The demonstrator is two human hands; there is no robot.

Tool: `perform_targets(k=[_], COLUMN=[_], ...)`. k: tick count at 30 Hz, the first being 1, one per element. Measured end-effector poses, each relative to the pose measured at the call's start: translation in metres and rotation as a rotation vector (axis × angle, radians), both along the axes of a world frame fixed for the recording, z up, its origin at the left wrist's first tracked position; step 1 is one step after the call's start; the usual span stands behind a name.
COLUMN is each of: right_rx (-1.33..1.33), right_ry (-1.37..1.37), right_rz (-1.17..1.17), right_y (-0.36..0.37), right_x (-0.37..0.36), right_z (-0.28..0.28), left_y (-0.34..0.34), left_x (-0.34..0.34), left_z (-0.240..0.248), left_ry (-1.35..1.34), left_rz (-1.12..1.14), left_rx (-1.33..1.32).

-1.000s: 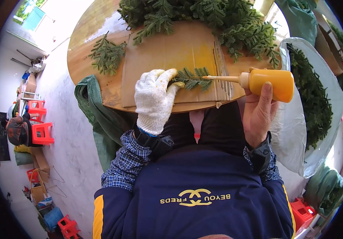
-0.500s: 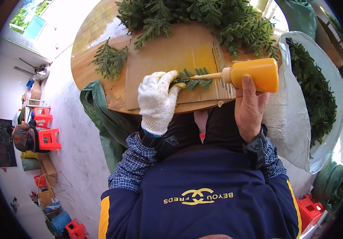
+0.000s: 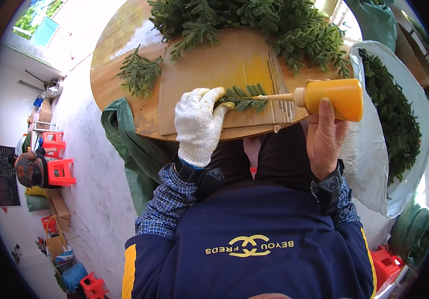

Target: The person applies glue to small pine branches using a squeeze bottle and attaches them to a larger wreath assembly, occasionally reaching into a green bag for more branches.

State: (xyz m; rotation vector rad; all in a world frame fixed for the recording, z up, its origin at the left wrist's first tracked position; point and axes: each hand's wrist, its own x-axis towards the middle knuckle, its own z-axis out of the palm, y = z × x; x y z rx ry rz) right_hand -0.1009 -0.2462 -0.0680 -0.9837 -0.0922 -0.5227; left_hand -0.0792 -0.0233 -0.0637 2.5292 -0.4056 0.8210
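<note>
Green needled sprig (image 3: 244, 93) over flat brown cardboard (image 3: 214, 74) extends rightward from the nearer, white-gloved left hand (image 3: 198, 122) pinching its end, its long axis roughly in line with the nozzle (image 3: 281, 97) of the orange plastic bottle (image 3: 335, 98) the bare right hand (image 3: 326, 137) grips.

1. White-knit-gloved left hand (image 3: 198, 124): back upward, fingers curled, thumb and forefinger in a pinch.
2. Bare right hand (image 3: 325, 142): thumb extended forward, fingers bent into a grip.
3. Blue-checked, cloth-sleeved left forearm (image 3: 167, 204) angles forward; matching right forearm (image 3: 345, 207) likewise.
</note>
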Motion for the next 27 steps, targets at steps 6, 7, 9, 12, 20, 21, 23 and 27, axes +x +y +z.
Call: perform_targets(k=[6, 7, 9, 12, 20, 21, 23, 27], right_rx=[0.039, 0.042, 0.049, 0.04, 0.083, 0.09, 0.086, 0.059], right_ry=[0.034, 0.032, 0.026, 0.053, 0.082, 0.092, 0.087, 0.063], right_rz=[-0.024, -0.025, -0.026, -0.029, -0.094, -0.114, -0.116, -0.108], right_y=[-0.008, -0.01, -0.014, -0.02, -0.03, -0.03, -0.032, -0.034], right_x=[-0.003, -0.003, -0.004, -0.007, -0.007, -0.007, -0.008, -0.009], right_z=[0.0, -0.001, -0.003, -0.003, -0.007, -0.008, -0.008, -0.007], left_y=[-0.001, -0.001, -0.001, -0.002, -0.003, -0.003, -0.003, -0.005], left_x=[0.0, 0.0, 0.001, 0.001, 0.001, 0.001, 0.0, -0.002], left_z=[0.001, 0.001, 0.0, 0.0, 0.002, 0.002, 0.002, 0.005], left_ry=[-0.014, -0.017, -0.021, -0.021, -0.018, -0.024, -0.022, -0.012], left_rz=[0.0, 0.0, 0.0, 0.007, 0.025, 0.023, 0.022, 0.024], left_rx=[-0.003, -0.005, -0.01, -0.007, 0.009, 0.01, 0.012, 0.014])
